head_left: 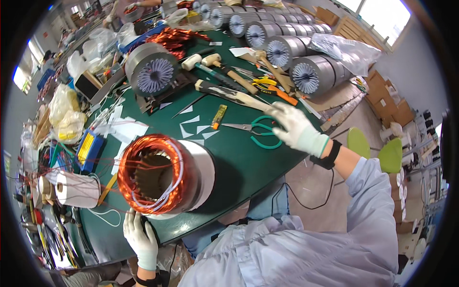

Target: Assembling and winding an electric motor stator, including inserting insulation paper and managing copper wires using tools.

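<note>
A motor stator (191,179) with red-orange copper windings (128,160) stands upright on a round white base (204,167) near the table's front edge. My left hand (141,237), in a white glove, is beside the lower front of the stator, fingers stretched out and holding nothing I can see. Over the right part of the table reaches my gloved right hand (296,129), its fingers apart. Its fingertips lie by the end of a worn wooden stick (229,95) and next to green-handled scissors (260,128). Whether they touch either one, I cannot tell.
White paper scraps (191,120) and a small yellow cutter (219,116) lie mid-table. Behind are mallets (192,62), orange-handled pliers (282,93) and another stator (152,69). Several steel cores (311,76) line the back right. A white spool (79,189) stands left.
</note>
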